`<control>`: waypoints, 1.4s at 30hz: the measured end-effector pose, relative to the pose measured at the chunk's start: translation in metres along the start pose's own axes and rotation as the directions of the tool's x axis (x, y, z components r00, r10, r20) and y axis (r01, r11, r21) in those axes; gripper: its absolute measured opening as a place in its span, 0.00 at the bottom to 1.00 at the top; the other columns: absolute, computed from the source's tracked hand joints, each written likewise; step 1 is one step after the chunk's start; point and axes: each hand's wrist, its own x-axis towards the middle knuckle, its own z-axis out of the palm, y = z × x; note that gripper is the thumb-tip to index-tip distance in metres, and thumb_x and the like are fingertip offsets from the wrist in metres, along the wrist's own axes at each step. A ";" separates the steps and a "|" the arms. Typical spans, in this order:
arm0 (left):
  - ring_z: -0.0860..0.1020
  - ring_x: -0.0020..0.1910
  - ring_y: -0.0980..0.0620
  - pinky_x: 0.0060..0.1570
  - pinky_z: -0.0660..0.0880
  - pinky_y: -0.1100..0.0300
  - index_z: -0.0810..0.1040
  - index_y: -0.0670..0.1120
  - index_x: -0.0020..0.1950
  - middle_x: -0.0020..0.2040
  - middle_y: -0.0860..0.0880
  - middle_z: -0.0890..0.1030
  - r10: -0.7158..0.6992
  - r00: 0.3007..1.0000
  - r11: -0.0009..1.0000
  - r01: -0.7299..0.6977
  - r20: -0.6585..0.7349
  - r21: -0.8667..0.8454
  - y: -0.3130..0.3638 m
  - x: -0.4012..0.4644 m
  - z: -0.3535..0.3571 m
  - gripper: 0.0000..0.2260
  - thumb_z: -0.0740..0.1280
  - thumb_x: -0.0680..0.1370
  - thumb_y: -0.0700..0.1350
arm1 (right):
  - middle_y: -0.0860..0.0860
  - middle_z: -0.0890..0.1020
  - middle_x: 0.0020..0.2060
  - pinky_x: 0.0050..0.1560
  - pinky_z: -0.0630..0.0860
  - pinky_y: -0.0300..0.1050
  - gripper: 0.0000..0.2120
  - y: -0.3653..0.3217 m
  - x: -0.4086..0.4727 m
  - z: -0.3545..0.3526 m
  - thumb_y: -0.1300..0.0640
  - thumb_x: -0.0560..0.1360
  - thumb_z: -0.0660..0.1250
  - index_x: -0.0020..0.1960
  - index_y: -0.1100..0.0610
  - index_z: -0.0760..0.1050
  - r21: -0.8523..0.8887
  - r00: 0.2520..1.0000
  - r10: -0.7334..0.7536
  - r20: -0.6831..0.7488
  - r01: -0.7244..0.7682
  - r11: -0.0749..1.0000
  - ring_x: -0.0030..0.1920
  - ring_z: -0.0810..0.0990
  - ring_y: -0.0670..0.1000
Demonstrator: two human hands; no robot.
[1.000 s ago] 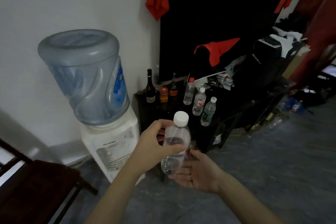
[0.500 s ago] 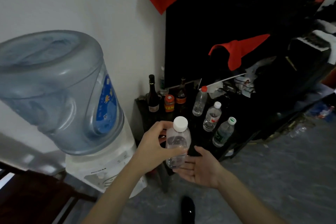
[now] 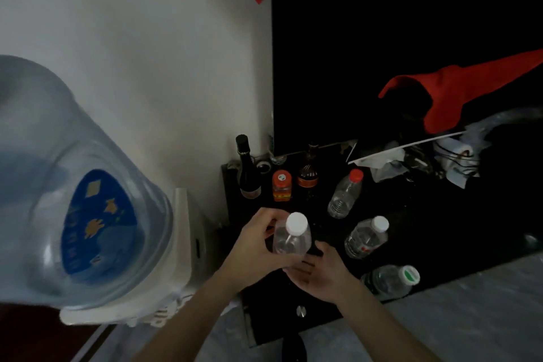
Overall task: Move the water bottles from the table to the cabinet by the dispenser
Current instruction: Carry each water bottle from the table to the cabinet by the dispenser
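One clear plastic white-capped bottle (image 3: 291, 236) upright over black cabinet top (image 3: 458, 247), long axis vertical. Left hand (image 3: 255, 247) fingers wrapped round it; right hand (image 3: 318, 273) spread, empty, at 5 o'clock. Bare spot at 12.

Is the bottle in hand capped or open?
Capped: a white cap sits on the clear bottle, gripped by the left hand.
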 end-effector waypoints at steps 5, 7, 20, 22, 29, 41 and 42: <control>0.77 0.62 0.57 0.60 0.75 0.66 0.76 0.53 0.61 0.60 0.56 0.78 -0.018 0.999 1.000 0.018 -0.032 0.002 -0.033 0.048 0.012 0.27 0.83 0.67 0.48 | 0.66 0.74 0.60 0.67 0.68 0.54 0.32 -0.031 0.043 0.005 0.42 0.82 0.54 0.69 0.70 0.67 0.105 0.999 -0.006 -0.038 0.010 0.994 0.63 0.73 0.64; 0.78 0.62 0.56 0.61 0.78 0.57 0.76 0.53 0.62 0.60 0.56 0.78 -0.036 0.998 0.999 0.036 -0.055 -0.004 -0.050 0.064 0.015 0.27 0.83 0.67 0.49 | 0.66 0.71 0.67 0.72 0.65 0.54 0.33 -0.042 0.061 0.005 0.41 0.82 0.54 0.71 0.69 0.65 0.160 0.998 -0.008 -0.065 0.018 0.987 0.71 0.68 0.63; 0.80 0.61 0.53 0.57 0.80 0.50 0.75 0.53 0.61 0.59 0.55 0.79 -0.082 0.994 0.995 0.077 -0.079 -0.055 -0.123 0.104 0.036 0.27 0.83 0.67 0.49 | 0.60 0.70 0.70 0.71 0.63 0.53 0.27 -0.057 0.114 0.013 0.42 0.83 0.51 0.71 0.61 0.69 0.069 0.983 -0.039 -0.178 0.052 0.996 0.74 0.65 0.57; 0.80 0.61 0.53 0.57 0.81 0.50 0.75 0.53 0.61 0.59 0.55 0.78 -0.086 0.993 0.995 0.081 -0.085 -0.058 -0.129 0.107 0.039 0.27 0.83 0.67 0.49 | 0.60 0.70 0.71 0.73 0.60 0.53 0.28 -0.058 0.116 0.013 0.42 0.83 0.51 0.70 0.63 0.69 0.073 0.985 -0.037 -0.167 0.050 0.996 0.75 0.64 0.57; 0.79 0.61 0.52 0.58 0.80 0.49 0.75 0.54 0.61 0.59 0.55 0.77 -0.057 0.997 0.997 0.054 -0.058 -0.053 -0.140 0.113 0.044 0.26 0.82 0.67 0.50 | 0.61 0.72 0.69 0.75 0.60 0.54 0.26 -0.055 0.115 0.014 0.42 0.83 0.50 0.61 0.62 0.74 0.117 0.979 -0.081 -0.186 0.104 0.988 0.74 0.66 0.58; 0.73 0.63 0.55 0.62 0.75 0.50 0.71 0.55 0.66 0.62 0.56 0.72 -0.117 0.986 0.991 0.109 0.115 0.076 -0.126 0.101 0.039 0.33 0.80 0.65 0.55 | 0.60 0.78 0.50 0.68 0.66 0.52 0.22 -0.048 0.065 0.028 0.47 0.84 0.50 0.61 0.64 0.72 0.107 0.965 -0.170 -0.197 0.194 0.975 0.51 0.77 0.58; 0.72 0.63 0.55 0.63 0.74 0.52 0.70 0.55 0.68 0.62 0.56 0.71 -0.107 0.987 0.992 0.097 0.118 0.084 -0.122 0.099 0.036 0.35 0.81 0.65 0.55 | 0.61 0.79 0.49 0.64 0.68 0.52 0.23 -0.047 0.057 0.031 0.47 0.84 0.50 0.62 0.64 0.71 0.103 0.962 -0.185 -0.200 0.208 0.973 0.47 0.77 0.58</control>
